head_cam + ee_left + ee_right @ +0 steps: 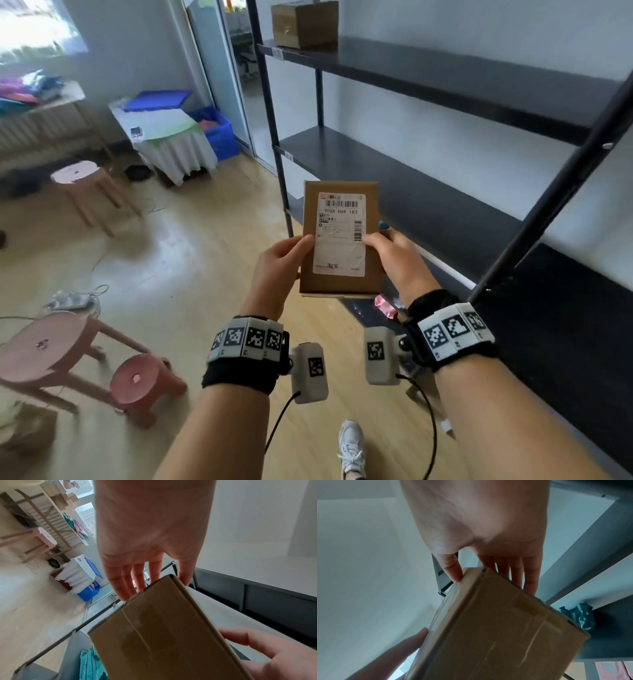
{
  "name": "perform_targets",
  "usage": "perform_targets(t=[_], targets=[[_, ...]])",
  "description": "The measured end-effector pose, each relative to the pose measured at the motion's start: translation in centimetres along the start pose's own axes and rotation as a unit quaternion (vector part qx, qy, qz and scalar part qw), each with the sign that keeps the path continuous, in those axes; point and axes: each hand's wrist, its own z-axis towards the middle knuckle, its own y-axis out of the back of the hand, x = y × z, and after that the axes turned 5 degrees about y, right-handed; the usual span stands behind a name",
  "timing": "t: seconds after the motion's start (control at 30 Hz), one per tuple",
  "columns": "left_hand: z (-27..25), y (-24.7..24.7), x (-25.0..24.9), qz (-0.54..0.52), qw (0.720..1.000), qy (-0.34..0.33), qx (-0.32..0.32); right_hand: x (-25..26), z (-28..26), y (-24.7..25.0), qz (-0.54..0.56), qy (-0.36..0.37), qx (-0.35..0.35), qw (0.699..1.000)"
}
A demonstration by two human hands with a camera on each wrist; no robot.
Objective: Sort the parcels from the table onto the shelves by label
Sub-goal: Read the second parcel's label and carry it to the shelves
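Observation:
I hold a flat brown cardboard parcel (pixel 340 240) upright between both hands, its white shipping label (pixel 339 236) facing me, in front of the black shelf unit (pixel 445 192). My left hand (pixel 284 260) grips its left edge with the thumb on the front. My right hand (pixel 394 253) grips the right edge, thumb on the label. In the left wrist view the fingers (pixel 133 580) lie behind the parcel (pixel 163 635). In the right wrist view the thumb and fingers (pixel 515 572) pinch the parcel's (pixel 501 628) edge.
A brown box (pixel 305 24) stands on the top shelf. Teal (pixel 580 615) and pink (pixel 385 305) bags lie on lower shelves. Pink stools (pixel 144 380) stand on the wooden floor at left. A covered table (pixel 171 137) and a blue crate (pixel 219 132) sit behind.

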Motion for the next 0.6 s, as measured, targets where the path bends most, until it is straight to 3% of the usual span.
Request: perform_targets(t=[0.33, 0.6], targets=[[13.7, 0.3, -3.2, -0.002, 0.998, 0.004, -0.067, 2.2, 15.6, -3.2, 0.014, -0.008, 0.07, 0.997], [22.1, 2.5, -3.4, -0.014, 0.992, 0.026, -0.125, 2.8, 24.1, -7.6, -0.009, -0.01, 0.098, 0.995]])
